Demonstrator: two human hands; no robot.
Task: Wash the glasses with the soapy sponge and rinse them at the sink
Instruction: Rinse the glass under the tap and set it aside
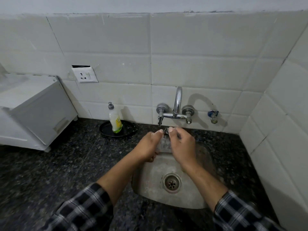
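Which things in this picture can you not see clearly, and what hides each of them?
- Clear drinking glass, head view: mostly covered by the left hand and right hand, and blurred; whether a sponge is in it cannot be told.
- Water from the curved chrome tap: too blurred to tell if it runs.
- Label on the yellow-green soap bottle: too small to read.
- White appliance: cut off by the left edge.

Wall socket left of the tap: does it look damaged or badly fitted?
Yes. The wall socket sits askew, and a dark open gap shows in the tile above its plate, so it seems loosely fitted. It is also mounted near the tap.
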